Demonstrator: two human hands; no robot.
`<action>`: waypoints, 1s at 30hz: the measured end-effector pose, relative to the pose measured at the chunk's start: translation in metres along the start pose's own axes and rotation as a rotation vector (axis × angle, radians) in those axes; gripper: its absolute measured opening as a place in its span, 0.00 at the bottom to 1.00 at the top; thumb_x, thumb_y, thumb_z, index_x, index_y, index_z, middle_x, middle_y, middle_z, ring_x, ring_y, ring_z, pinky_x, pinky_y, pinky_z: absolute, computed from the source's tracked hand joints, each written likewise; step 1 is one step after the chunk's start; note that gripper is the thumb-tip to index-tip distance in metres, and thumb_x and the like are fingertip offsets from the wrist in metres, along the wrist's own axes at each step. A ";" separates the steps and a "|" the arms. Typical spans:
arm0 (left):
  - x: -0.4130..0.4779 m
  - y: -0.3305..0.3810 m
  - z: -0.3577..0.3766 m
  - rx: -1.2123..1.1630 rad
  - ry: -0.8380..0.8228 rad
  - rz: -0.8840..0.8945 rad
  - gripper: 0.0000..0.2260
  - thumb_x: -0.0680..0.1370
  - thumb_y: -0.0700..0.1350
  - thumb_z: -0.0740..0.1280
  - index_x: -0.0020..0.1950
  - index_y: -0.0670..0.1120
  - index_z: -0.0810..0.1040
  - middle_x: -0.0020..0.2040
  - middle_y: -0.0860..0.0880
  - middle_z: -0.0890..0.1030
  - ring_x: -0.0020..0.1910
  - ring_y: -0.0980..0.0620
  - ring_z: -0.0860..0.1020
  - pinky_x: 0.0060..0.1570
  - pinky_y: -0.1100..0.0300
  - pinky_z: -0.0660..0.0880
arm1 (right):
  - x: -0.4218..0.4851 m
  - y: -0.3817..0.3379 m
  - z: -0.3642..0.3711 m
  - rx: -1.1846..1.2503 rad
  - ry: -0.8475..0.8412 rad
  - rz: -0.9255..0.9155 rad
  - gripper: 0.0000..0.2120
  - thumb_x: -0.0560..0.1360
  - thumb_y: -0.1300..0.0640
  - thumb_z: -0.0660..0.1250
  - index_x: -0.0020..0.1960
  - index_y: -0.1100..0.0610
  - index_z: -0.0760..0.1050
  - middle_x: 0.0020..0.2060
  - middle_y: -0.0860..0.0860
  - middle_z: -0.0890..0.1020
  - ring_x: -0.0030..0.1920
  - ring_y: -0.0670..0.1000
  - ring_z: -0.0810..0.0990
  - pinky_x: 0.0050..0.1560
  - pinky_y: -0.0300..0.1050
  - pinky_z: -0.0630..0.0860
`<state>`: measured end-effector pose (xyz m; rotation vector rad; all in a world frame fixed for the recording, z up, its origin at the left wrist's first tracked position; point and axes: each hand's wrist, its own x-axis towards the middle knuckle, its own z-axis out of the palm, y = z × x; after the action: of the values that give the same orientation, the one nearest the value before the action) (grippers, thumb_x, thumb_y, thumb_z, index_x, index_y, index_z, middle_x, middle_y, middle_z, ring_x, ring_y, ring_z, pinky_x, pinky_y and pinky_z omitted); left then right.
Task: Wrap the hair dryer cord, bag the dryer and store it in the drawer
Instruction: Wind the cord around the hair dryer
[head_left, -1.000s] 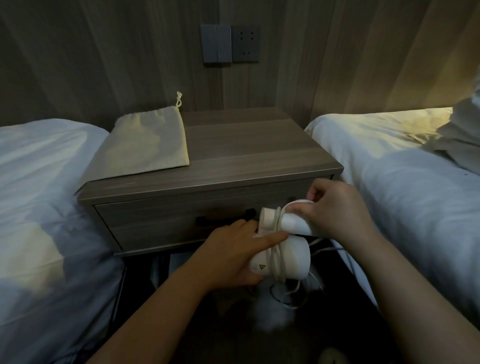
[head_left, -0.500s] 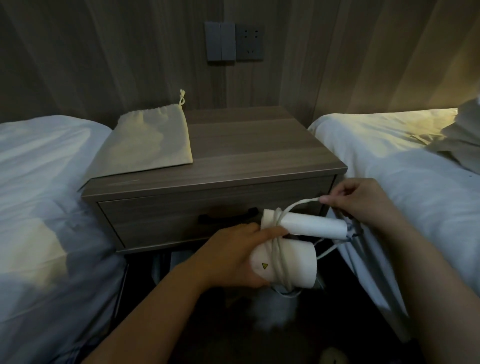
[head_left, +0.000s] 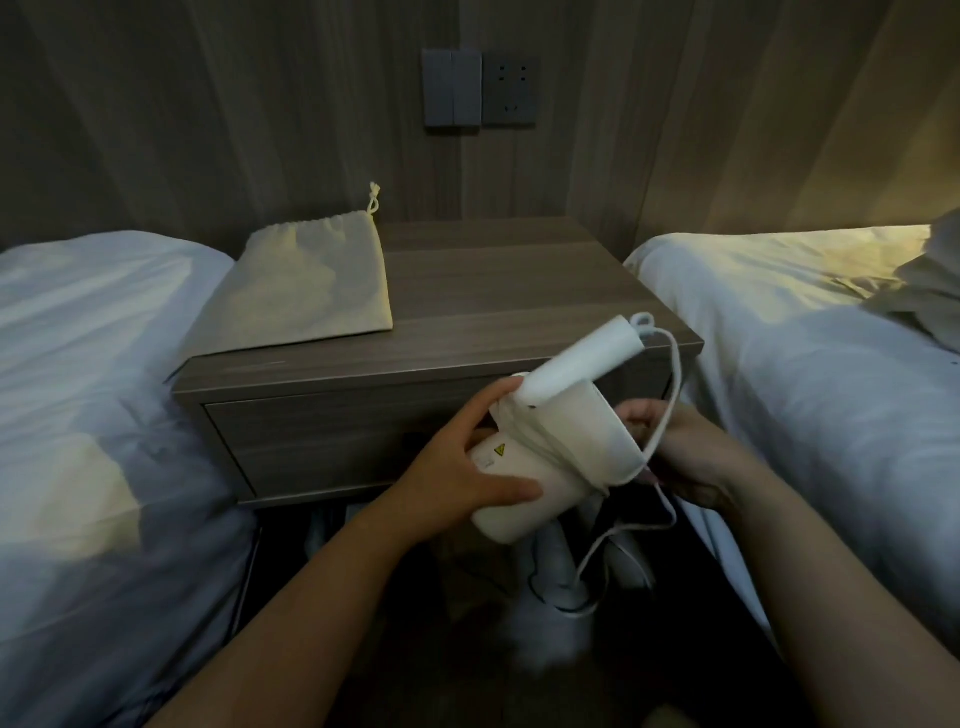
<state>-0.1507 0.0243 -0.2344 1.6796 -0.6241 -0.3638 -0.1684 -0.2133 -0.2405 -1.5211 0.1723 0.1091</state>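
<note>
Cord wrap in progress: dryer tilted since a moment ago.

Left hand (head_left: 457, 467) fingers clamp the dryer (head_left: 550, 457), handle now raised; right hand (head_left: 680, 452) fingers pinch the cord (head_left: 670, 384) beside the barrel. Slack remains below. Bag (head_left: 306, 286) lies on the tabletop (head_left: 493, 291); drawer (head_left: 322, 441) closed, blocking storage.

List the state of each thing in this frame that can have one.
Hair dryer: held in front of the drawer, handle folded.
Cord: partly wrapped, rest hanging loose.
Left hand: gripping the dryer body.
Right hand: holding the cord.
Drawstring bag: flat on the nightstand, empty-looking.
Drawer: shut.
Wall socket: nothing plugged in.
</note>
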 end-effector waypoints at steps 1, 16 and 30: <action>0.001 0.001 0.000 -0.018 0.034 -0.002 0.37 0.57 0.50 0.77 0.61 0.71 0.67 0.62 0.58 0.73 0.56 0.57 0.77 0.52 0.58 0.78 | -0.003 -0.003 0.003 -0.019 -0.013 -0.021 0.13 0.71 0.72 0.60 0.33 0.60 0.77 0.20 0.56 0.72 0.18 0.47 0.66 0.20 0.34 0.61; 0.002 0.008 0.002 -0.001 0.281 0.023 0.19 0.78 0.49 0.61 0.65 0.67 0.62 0.60 0.61 0.72 0.52 0.70 0.74 0.48 0.73 0.73 | -0.021 -0.009 0.043 0.263 -0.223 0.006 0.32 0.45 0.40 0.81 0.39 0.58 0.75 0.27 0.49 0.77 0.28 0.45 0.74 0.26 0.37 0.69; 0.001 0.013 0.004 -0.005 0.340 -0.031 0.17 0.80 0.50 0.57 0.65 0.67 0.61 0.54 0.66 0.72 0.49 0.68 0.73 0.50 0.69 0.71 | -0.031 -0.016 0.056 0.120 -0.231 -0.065 0.09 0.71 0.70 0.66 0.48 0.59 0.74 0.27 0.48 0.82 0.27 0.41 0.78 0.25 0.33 0.72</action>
<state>-0.1546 0.0195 -0.2225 1.6983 -0.3446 -0.0963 -0.1934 -0.1567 -0.2167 -1.3815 -0.0544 0.2174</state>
